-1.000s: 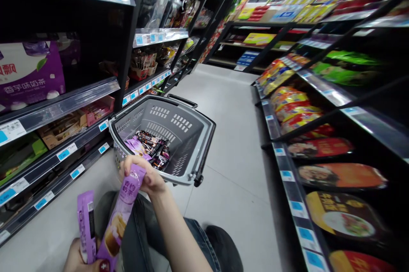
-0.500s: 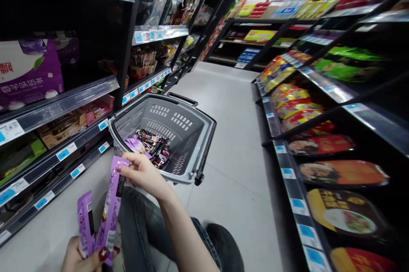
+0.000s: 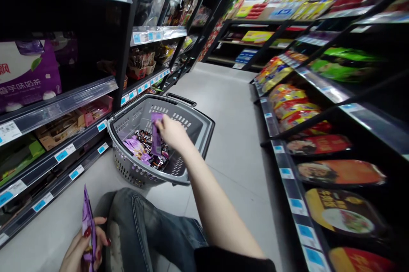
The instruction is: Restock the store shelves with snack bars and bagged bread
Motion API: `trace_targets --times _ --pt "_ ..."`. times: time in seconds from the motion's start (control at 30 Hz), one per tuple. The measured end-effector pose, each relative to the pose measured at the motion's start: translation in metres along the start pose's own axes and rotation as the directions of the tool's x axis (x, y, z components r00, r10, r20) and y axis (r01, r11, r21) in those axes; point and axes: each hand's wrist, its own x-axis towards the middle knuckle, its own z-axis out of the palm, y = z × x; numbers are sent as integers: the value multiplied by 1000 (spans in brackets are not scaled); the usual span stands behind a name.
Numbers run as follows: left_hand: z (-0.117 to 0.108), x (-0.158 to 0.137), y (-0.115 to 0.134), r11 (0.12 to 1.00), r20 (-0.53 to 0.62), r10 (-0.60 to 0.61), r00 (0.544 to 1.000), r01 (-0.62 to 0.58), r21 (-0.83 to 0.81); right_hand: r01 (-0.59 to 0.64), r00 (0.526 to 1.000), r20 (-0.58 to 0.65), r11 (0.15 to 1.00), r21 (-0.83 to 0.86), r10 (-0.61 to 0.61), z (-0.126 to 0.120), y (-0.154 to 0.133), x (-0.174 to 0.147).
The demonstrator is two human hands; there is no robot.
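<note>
My right hand [image 3: 172,132] is over the grey shopping basket [image 3: 128,164], closed on the end of a long purple snack packet [image 3: 156,135] that hangs down inside the rim. Below it, several purple and black snack packets [image 3: 137,146] lie in a loose heap on the basket's floor. Low at the left, my left hand [image 3: 84,244] grips another purple packet [image 3: 87,216], seen nearly edge-on and pointing upward beside my knee. Whether more than one packet is in that hand, I cannot tell.
Shelves with price tags [image 3: 65,152] line the left side, holding a purple milk tea box [image 3: 30,71]. On the right, a slanted shelf carries several bowl-shaped food packs [image 3: 340,210] and red-yellow bags [image 3: 294,101]. Pale floor [image 3: 230,135] runs between them.
My right hand has drawn one purple packet away from my left hand and carried it forward and right, over the basket. My left hand has stayed low, its packet now turned edge-on.
</note>
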Motion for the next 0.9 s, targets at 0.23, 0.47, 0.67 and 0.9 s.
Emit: trace_targets --times 0.23,0.47,0.67,0.9 --pt "17 -4 14 1000 -50 1 999 -2 -19 -8 935 352 997 -75 34 75 2 26" --pt "20 -5 33 993 131 -80 988 91 -74 129 952 238 960 249 -190 46 -34 -4" --pt "28 0 45 907 520 -232 822 376 -188 99 703 398 635 766 -589 54 -75 -85" --pt "31 2 38 992 341 -123 932 122 22 86 782 402 722 687 -476 73 -80 -106"
